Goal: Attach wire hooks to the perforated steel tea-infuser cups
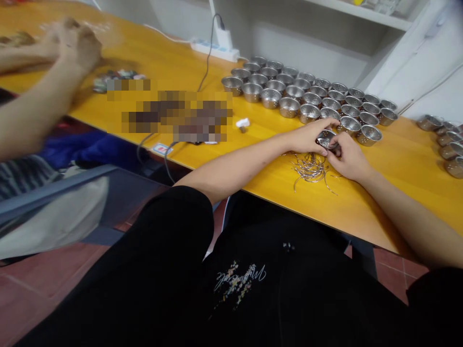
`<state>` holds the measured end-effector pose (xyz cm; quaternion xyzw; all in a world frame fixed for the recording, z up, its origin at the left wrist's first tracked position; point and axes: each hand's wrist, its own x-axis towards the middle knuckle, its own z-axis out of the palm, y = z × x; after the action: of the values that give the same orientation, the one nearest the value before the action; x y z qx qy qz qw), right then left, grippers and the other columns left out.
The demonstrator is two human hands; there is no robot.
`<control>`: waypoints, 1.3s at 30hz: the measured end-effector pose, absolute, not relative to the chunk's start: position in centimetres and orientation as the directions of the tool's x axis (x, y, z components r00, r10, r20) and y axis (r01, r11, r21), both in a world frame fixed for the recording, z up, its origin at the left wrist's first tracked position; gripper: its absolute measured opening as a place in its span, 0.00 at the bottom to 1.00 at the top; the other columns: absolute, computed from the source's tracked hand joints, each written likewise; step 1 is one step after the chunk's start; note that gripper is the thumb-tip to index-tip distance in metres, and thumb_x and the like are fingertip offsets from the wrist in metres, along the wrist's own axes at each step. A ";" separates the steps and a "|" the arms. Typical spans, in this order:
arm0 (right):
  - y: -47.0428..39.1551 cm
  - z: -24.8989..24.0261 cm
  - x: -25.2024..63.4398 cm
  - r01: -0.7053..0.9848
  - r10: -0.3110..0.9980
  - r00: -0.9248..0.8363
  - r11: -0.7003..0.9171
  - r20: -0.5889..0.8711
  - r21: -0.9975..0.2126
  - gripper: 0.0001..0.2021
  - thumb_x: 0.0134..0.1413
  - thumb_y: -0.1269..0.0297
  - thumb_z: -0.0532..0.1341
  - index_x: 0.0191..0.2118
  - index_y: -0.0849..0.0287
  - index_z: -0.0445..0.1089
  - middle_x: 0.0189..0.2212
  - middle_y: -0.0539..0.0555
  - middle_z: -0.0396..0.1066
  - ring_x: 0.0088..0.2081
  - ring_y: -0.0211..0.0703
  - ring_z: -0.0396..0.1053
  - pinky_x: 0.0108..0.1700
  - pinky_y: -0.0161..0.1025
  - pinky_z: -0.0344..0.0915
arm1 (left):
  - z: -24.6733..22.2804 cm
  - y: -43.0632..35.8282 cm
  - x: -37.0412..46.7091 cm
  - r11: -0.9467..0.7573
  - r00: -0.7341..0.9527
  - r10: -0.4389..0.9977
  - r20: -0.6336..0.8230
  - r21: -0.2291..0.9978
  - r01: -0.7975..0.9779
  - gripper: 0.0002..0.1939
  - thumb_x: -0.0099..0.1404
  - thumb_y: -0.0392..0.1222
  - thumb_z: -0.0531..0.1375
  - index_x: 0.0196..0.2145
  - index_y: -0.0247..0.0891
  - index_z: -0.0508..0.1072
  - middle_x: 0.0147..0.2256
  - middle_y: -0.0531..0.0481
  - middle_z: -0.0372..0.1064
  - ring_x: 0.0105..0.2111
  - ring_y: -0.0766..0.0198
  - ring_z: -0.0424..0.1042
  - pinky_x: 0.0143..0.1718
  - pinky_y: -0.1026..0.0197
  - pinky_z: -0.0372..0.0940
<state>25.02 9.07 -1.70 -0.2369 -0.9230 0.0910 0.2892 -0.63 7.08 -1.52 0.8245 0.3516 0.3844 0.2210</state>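
Between my two hands is a small perforated metal cup (pixel 326 138), tilted so that its inside shows. My left hand (pixel 314 136) wraps round its left side, thumb below and fingers above. At the cup's right rim my right hand (pixel 347 155) pinches with thumb and fingers; whatever lies in the pinch is hidden, perhaps a thin wire. Just below the hands a loose heap of curved metal wires (pixel 311 168) lies on the yellow table (pixel 361 207). Rows of similar metal cups (pixel 289 106) stand upright right behind my hands.
More cups (pixel 451 150) stand at the right edge. A white power strip (pixel 214 49) with a plugged-in charger lies at the back. A small white object (pixel 242 123) sits left of the cups. Another person's hands (pixel 74 46) work at the far left, near small coloured items (pixel 119 76).
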 end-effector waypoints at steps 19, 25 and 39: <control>8.6 -1.2 24.6 0.297 0.409 -0.689 0.912 0.599 -0.282 0.20 0.74 0.43 0.68 0.62 0.47 0.74 0.62 0.64 0.79 0.64 0.70 0.78 0.66 0.72 0.78 | -1.8 7.6 -0.8 -0.669 0.452 0.740 0.498 0.611 0.423 0.54 0.51 0.46 0.72 0.76 0.43 0.67 0.75 0.34 0.70 0.76 0.33 0.68 0.82 0.33 0.58; 8.5 -0.8 24.4 0.284 0.414 -0.685 0.909 0.599 -0.304 0.31 0.72 0.40 0.70 0.72 0.47 0.73 0.71 0.66 0.76 0.74 0.76 0.73 0.77 0.80 0.69 | -2.2 8.0 -1.0 -0.679 0.467 0.732 0.497 0.595 0.431 0.57 0.53 0.44 0.73 0.79 0.42 0.65 0.77 0.32 0.67 0.79 0.33 0.65 0.84 0.34 0.55; 9.0 -1.5 24.7 0.362 0.459 -0.741 0.888 0.491 -0.285 0.18 0.74 0.47 0.67 0.60 0.50 0.82 0.53 0.63 0.85 0.52 0.68 0.83 0.59 0.70 0.82 | -2.5 8.0 -1.1 -0.664 0.464 0.742 0.484 0.622 0.414 0.56 0.55 0.42 0.74 0.80 0.43 0.63 0.79 0.31 0.64 0.79 0.34 0.65 0.83 0.35 0.57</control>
<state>24.65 8.97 -1.47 -0.2209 -0.9290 0.0856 0.2844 -1.09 7.99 -2.45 0.8282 0.3490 0.3824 0.2146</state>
